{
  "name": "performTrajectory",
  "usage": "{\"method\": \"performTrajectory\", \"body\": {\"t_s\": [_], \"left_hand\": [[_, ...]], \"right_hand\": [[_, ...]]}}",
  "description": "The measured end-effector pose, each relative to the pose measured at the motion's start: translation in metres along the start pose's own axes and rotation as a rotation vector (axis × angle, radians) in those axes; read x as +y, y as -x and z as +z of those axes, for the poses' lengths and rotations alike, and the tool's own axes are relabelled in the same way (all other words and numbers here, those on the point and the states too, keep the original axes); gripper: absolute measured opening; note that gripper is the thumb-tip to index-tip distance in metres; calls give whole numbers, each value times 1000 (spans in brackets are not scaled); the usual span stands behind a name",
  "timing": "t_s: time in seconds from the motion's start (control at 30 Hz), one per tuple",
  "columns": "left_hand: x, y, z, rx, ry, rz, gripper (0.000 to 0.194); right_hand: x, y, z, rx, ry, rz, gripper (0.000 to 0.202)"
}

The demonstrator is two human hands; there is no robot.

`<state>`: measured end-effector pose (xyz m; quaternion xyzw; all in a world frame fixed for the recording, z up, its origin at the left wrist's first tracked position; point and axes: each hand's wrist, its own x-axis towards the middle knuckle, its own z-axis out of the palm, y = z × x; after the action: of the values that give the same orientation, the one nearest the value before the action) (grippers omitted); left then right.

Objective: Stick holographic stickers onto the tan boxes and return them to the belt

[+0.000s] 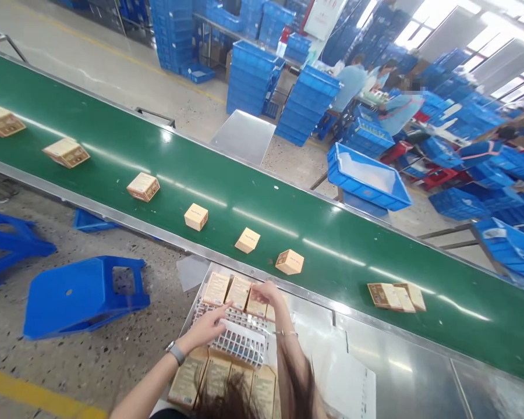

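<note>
A row of tan printed cartons [216, 289] lies on the metal side table against the conveyor. My right hand [268, 292] is over a carton [257, 308] in this row, its fingers bent and pressed together; anything between them is too small to make out. My left hand [204, 327] has its index finger stretched toward the neighbouring carton [238, 292], the thumb apart, nothing visible in it. Beneath and beside the left hand are sheets of small labels [240, 343] with dark printing. Nearer my body stands another row of cartons [190, 378], partly covered by hair.
Several cartons [196, 217] sit spaced along the green conveyor belt [332, 233], with a cluster [395, 297] at the right. A white sheet [351, 378] lies on the table. Blue stools [82, 297] stand left. Beyond the belt are blue crates [369, 177] and seated people [399, 110].
</note>
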<state>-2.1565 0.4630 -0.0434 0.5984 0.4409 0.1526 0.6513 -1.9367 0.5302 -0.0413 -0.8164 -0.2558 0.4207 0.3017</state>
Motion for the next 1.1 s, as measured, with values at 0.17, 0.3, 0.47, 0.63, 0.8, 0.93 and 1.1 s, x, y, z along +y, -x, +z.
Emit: {"method": "performTrajectory", "body": {"t_s": [0.17, 0.3, 0.47, 0.63, 0.8, 0.93, 1.1], "left_hand": [[-2, -7, -7, 81, 105, -26, 10], [2, -2, -22, 132, 232, -29, 22], [5, 19, -25, 126, 363, -59, 24], [-5, 34, -7, 94, 485, -56, 17], [-14, 47, 8, 136, 560, -44, 15], [-20, 57, 15, 165, 619, -72, 14], [-33, 65, 25, 187, 679, -60, 11]], "right_hand": [[-12, -26, -79, 242, 58, -22, 64], [-13, -62, -131, 291, 23, -27, 115], [-6, -89, -103, 62, -5, -58, 88], [-20, -98, -39, -107, -37, -106, 68], [-49, -103, 9, -220, -38, -103, 68], [-69, -103, 45, -308, -22, -90, 67], [-87, -98, 89, -380, 11, -102, 70]]}}
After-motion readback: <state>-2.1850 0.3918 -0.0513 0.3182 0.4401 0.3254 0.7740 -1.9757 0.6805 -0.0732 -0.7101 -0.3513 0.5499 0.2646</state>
